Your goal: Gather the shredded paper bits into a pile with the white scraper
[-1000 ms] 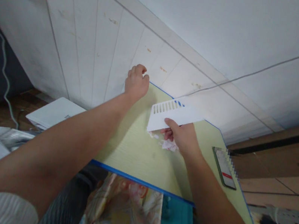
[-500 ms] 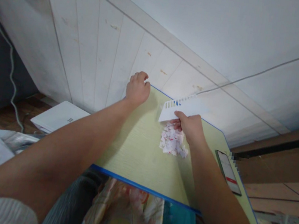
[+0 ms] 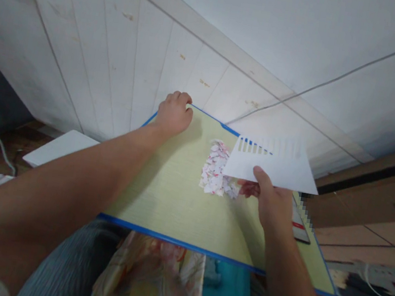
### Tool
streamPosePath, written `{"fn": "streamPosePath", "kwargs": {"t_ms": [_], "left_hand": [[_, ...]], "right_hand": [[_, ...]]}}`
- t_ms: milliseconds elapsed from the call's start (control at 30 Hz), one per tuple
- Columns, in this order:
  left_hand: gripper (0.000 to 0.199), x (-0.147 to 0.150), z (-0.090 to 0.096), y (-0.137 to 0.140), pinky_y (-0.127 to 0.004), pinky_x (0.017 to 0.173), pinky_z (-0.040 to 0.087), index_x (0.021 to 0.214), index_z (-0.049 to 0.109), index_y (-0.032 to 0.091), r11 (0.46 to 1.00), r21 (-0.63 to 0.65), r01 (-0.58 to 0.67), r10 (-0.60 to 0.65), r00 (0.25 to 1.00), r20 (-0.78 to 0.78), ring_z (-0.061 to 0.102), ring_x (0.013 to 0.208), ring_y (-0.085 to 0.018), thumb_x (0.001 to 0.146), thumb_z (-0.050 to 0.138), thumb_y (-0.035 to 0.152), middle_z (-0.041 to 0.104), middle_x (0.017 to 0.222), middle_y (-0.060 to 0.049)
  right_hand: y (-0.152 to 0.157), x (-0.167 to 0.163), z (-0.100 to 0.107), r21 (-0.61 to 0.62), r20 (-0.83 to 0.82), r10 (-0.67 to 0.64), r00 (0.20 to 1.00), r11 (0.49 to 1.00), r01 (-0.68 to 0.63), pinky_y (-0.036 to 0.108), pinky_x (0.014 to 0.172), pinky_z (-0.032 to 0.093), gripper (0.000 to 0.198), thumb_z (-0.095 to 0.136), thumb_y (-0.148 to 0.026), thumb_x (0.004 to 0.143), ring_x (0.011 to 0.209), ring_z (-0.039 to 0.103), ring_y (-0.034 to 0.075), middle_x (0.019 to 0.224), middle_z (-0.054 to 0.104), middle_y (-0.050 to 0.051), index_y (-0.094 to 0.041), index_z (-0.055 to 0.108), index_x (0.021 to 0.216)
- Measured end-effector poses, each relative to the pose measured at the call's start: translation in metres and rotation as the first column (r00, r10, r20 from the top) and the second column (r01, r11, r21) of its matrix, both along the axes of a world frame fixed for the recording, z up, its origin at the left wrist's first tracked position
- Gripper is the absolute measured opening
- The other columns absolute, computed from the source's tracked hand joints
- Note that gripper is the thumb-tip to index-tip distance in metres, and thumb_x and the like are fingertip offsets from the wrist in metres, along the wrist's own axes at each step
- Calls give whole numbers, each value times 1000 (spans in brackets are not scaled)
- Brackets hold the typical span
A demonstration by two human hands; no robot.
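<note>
My right hand (image 3: 268,199) pinches a flat white card (image 3: 272,171) with a row of narrow slots along its far side, thumb on top. The card hovers tilted over the right part of a pale yellow tabletop (image 3: 173,209) with blue edging. Just left of the card lies a heap of small torn paper scraps (image 3: 214,170), white with red and pink marks; the card's left corner overlaps its right side in view. Over the table's far left corner, my left hand (image 3: 175,113) is closed, fingers curled around the edge.
A phone (image 3: 301,224) lies on the table's right side, partly behind my right hand. Below the near edge are a patterned lined box (image 3: 150,280) and a teal container (image 3: 227,293). A white panelled wall (image 3: 144,59) borders the far side; cardboard boxes (image 3: 371,210) stand at right.
My right hand has moved the card rightward, off the scraps, so more of the heap and the slots show. My left hand keeps its hold on the corner. The view has shifted slightly.
</note>
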State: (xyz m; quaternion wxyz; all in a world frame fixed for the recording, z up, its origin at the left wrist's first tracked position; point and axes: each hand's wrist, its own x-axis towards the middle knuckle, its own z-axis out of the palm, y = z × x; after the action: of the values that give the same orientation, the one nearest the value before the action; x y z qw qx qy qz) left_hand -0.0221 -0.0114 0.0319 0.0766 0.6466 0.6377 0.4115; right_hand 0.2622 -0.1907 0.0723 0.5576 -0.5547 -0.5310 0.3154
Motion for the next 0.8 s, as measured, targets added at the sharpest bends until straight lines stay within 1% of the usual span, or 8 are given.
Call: {"fn": "streamPosePath", "kwargs": {"t_ms": [100, 200, 300, 400, 533, 600, 733, 800], "left_hand": [[41, 6, -6, 0, -64, 137, 50, 143, 73, 26, 998, -10, 61, -62, 995, -84, 62, 155, -43, 104, 68, 19, 72, 153, -17], [42, 9, -14, 3, -67, 138, 48, 142, 75, 25, 996, -14, 88, -89, 989, -114, 62, 156, -44, 101, 69, 19, 74, 153, -17], [39, 8, -20, 8, -67, 138, 47, 137, 77, 26, 996, -34, 79, -82, 992, -100, 64, 155, -44, 100, 69, 19, 75, 153, -19], [36, 7, -23, 11, -66, 137, 48, 133, 77, 27, 996, -26, 91, -93, 993, -78, 65, 152, -43, 98, 70, 18, 76, 150, -19], [33, 8, -24, 11, -64, 137, 48, 130, 76, 27, 994, -10, 109, -109, 992, -65, 64, 153, -42, 99, 72, 18, 76, 149, -17], [31, 9, -24, 12, -64, 138, 47, 129, 76, 26, 994, -29, 109, -110, 992, -55, 62, 155, -43, 100, 73, 18, 75, 151, -17], [28, 10, -26, 16, -65, 140, 44, 128, 76, 26, 992, -37, 119, -120, 992, -32, 60, 157, -44, 101, 77, 20, 75, 149, -16], [26, 10, -27, 17, -65, 140, 44, 128, 75, 26, 991, -30, 128, -128, 992, -15, 59, 158, -42, 103, 79, 21, 76, 147, -15]], "right_hand": [[-46, -5, -18, -64, 27, 34, 999, 997, -32, 33, 49, 60, 43, 93, -59, 95, 53, 75, 23, 74, 85, 12, -19, 82, 86], [-69, -17, -31, -105, 50, 134, 990, 986, -128, 34, 57, 65, 43, 90, -58, 102, 61, 79, 24, 78, 86, 12, -19, 85, 85], [-75, -26, -39, -135, 52, 167, 985, 978, -159, 34, 62, 68, 43, 86, -58, 107, 65, 80, 24, 80, 87, 11, -21, 87, 85], [-73, -28, -45, -139, 74, 134, 988, 983, -123, 35, 64, 69, 45, 82, -60, 108, 64, 79, 24, 77, 86, 10, -22, 88, 85], [-74, -25, -50, -102, 161, 101, 982, 991, -86, 37, 66, 69, 50, 82, -63, 107, 61, 75, 23, 70, 82, 8, -25, 83, 74], [-76, -21, -49, -94, 199, 80, 977, 994, -62, 39, 70, 69, 52, 82, -63, 108, 60, 73, 24, 70, 81, 8, -26, 81, 72], [-85, -13, -43, -95, 318, 103, 942, 993, -77, 41, 79, 68, 62, 79, -63, 111, 62, 73, 24, 66, 79, 7, -28, 72, 61], [-91, -9, -39, -80, 357, 107, 928, 993, -83, 38, 76, 65, 63, 78, -62, 112, 60, 71, 23, 63, 76, 5, -28, 72, 60]]}}
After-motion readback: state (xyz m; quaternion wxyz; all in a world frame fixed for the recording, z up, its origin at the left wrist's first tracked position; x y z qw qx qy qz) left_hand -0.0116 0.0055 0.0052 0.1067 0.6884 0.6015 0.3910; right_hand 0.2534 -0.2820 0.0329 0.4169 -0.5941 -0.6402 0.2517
